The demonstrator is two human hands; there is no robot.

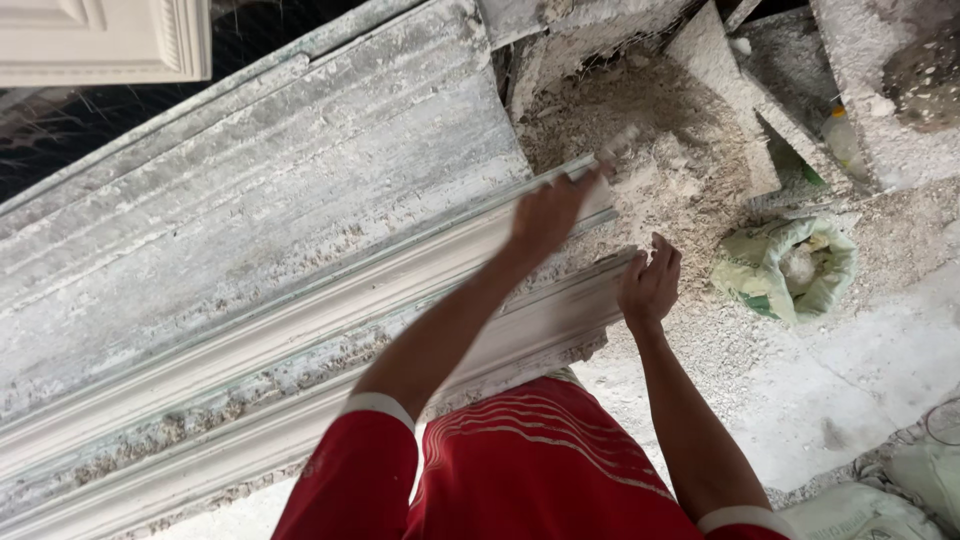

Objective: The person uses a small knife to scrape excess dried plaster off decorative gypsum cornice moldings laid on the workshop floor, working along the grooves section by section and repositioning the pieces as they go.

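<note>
**Hands at the end of a plaster moulding**

From my remote seat I look down over a red shirt (pixel 530 460) onto a long white plaster moulding (pixel 300 350) lying on a dusty, plaster-crusted workbench (pixel 250 190). The moulding runs diagonally from lower left up to the right, and its far end sits just where both hands meet it.

My left hand (pixel 548 215) is raised over that end, fingers closed around a thin, pale tool (pixel 610 150) (a scraper or a small blade, I cannot tell which, as it is blurred). The tool's tip points past the moulding's end toward a heap of plaster rubble (pixel 650 150). My right hand (pixel 650 285) rests against the near edge of the end piece, fingers together and slightly curled, steadying it and not clamped on anything.

As for progress, I judge the casting itself is done: the profile looks formed and set along its full visible length. The lower edge is rough with crusted crumbs, so cleaning looks unfinished there, and work appears confined to the end.

Beyond the bench, an open pale green sack (pixel 790 265) holds white lumps on the powdered floor (pixel 860 380), well apart from both hands. A white panelled piece (pixel 100 40) shows at the top left.
</note>
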